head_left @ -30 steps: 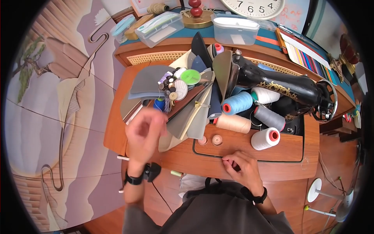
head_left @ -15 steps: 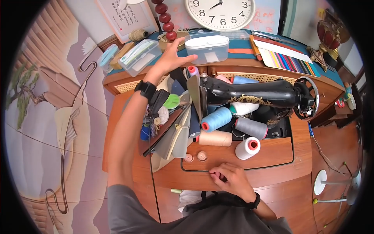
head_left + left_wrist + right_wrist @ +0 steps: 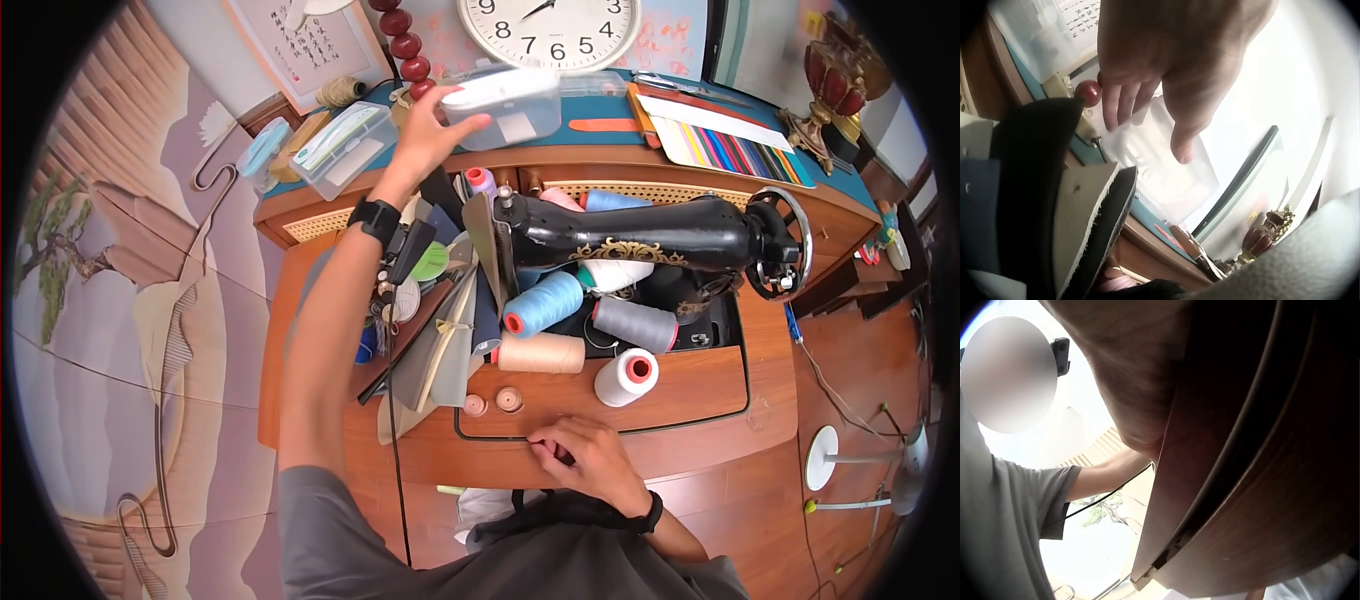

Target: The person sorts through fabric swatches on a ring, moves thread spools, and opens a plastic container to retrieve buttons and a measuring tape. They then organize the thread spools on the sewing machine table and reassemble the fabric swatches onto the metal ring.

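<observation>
My left hand (image 3: 428, 135) reaches to the back shelf and grips the left end of a clear plastic box (image 3: 528, 122) with a white lid, its thumb along the near side. In the left wrist view the fingers (image 3: 1127, 103) and thumb (image 3: 1184, 145) straddle the translucent box (image 3: 1169, 181). Loosely curled, my right hand (image 3: 590, 455) rests at the table's front edge and holds nothing visible. Near it are two small pinkish rolls (image 3: 509, 400) and a white thread cone (image 3: 627, 377).
A black sewing machine (image 3: 630, 235) stands among several thread cones, including a light-blue one (image 3: 545, 303). Fabric and leather swatches (image 3: 440, 340) fan out under my left arm. Another lidded box (image 3: 345, 150), red beads (image 3: 405, 45) and a clock (image 3: 550, 30) are at the back.
My left hand has risen from over the swatches to the back shelf and closed around the plastic box, which has shifted slightly. The head view has turned upward. The right hand stays in place.
</observation>
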Demonstrator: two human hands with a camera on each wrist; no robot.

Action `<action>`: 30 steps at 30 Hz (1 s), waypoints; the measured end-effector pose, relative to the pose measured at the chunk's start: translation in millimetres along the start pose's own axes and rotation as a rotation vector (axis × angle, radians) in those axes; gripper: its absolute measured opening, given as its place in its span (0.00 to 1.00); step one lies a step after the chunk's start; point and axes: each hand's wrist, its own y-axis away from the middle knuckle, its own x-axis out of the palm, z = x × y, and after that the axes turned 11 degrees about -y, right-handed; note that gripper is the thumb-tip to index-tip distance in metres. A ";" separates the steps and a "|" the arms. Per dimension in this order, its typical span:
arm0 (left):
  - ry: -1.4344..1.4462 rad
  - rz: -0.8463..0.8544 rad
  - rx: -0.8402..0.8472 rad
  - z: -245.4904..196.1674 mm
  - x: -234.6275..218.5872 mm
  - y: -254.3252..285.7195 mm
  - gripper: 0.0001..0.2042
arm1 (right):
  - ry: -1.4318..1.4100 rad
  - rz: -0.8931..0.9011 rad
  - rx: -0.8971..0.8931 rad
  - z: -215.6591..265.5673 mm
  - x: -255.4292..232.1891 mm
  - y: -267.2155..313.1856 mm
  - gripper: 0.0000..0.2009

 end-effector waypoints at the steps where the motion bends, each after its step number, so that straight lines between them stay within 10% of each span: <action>1: 0.015 -0.028 0.023 -1.2 -10.8 2.4 0.33 | 0.000 -0.007 -0.016 -1.7 0.4 -0.7 0.06; 14: -0.097 -0.320 -0.215 -120.7 -172.3 204.8 0.23 | -0.141 0.052 -0.024 19.6 1.1 5.0 0.12; 23: -0.495 -0.263 -0.160 -173.4 -157.8 391.1 0.22 | -0.195 -0.193 -0.483 96.3 30.4 -40.7 0.21; 30: -0.375 -0.292 -0.282 -170.0 -137.6 463.4 0.21 | -0.189 0.132 -0.461 74.4 62.4 -40.8 0.17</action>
